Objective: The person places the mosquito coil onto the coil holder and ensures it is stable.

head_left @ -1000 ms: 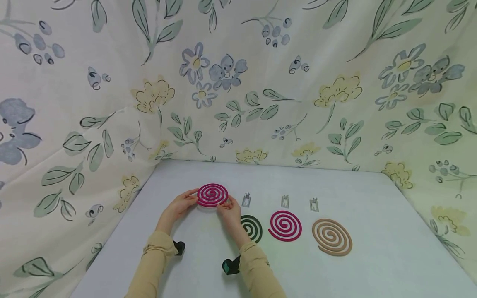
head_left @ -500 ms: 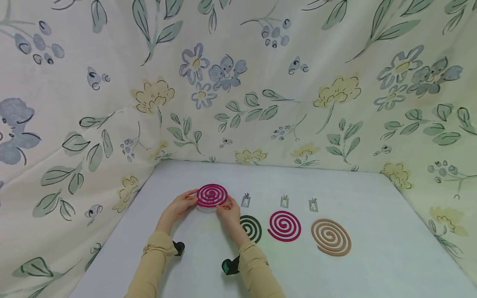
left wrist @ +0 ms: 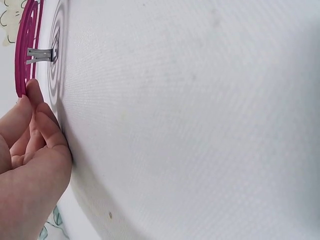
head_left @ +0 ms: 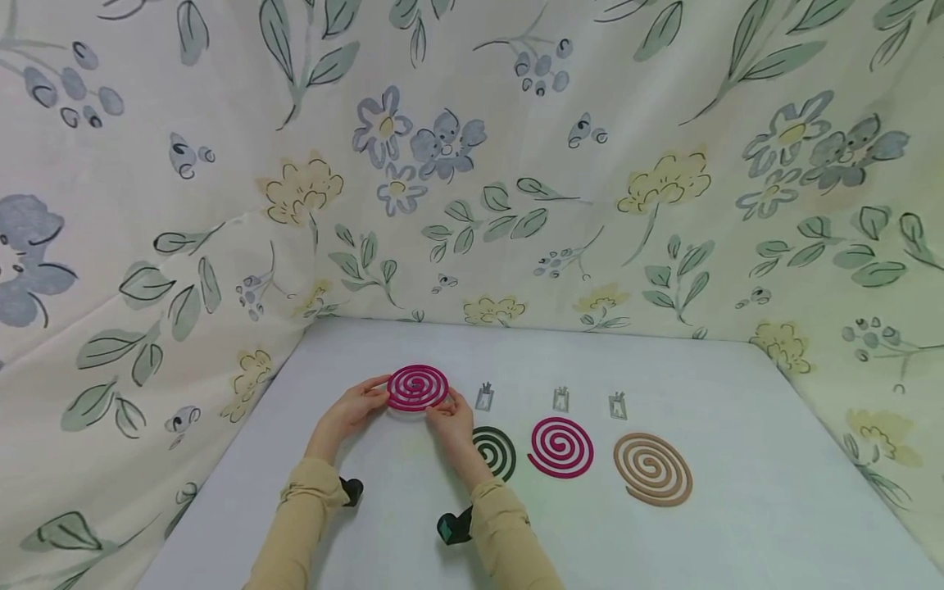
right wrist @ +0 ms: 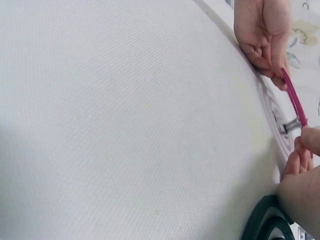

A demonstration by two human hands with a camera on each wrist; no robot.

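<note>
A magenta mosquito coil (head_left: 416, 383) lies level just above the tabletop, on a small metal stand (left wrist: 41, 54) whose upright prongs meet its centre. Thumb and fingertips of my left hand (head_left: 352, 408) pinch its left rim. On the opposite side, my right hand (head_left: 454, 421) pinches the rim near the front. A dark green coil (head_left: 512, 453) lies flat beside my right forearm, which covers its left part. Further right are a second magenta coil (head_left: 558, 447) and a tan coil (head_left: 651, 467), both flat on the table.
Behind the flat coils, three thin metal stands (head_left: 484, 398) lie in a row on the white table (head_left: 737, 426). Floral cloth (head_left: 501, 254) hangs along the table's back and sides. Each wrist carries a black camera mount (head_left: 455, 527).
The head view drifts slightly, so everything appears a little further left. Both hands keep their hold on the magenta mosquito coil, which stays in place.
</note>
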